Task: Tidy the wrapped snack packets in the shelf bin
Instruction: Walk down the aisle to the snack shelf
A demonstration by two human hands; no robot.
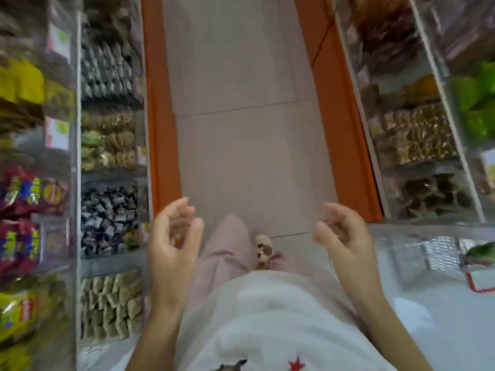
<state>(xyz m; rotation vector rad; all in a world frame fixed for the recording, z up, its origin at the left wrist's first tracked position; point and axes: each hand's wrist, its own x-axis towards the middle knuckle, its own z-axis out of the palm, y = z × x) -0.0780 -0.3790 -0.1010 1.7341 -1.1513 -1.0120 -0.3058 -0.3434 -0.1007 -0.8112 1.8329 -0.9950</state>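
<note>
Orange shelf base (163,145), pale pink trousers (227,253), brown-spotted shoe (263,250).

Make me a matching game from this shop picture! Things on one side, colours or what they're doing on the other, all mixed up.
Things:
1 left hand
2 shelf base
3 wrapped packets
4 bags on the right shelf

Matches:
A green
B open and empty
C orange
D black and white

Pairs: 1-B, 2-C, 3-D, 4-A
</note>
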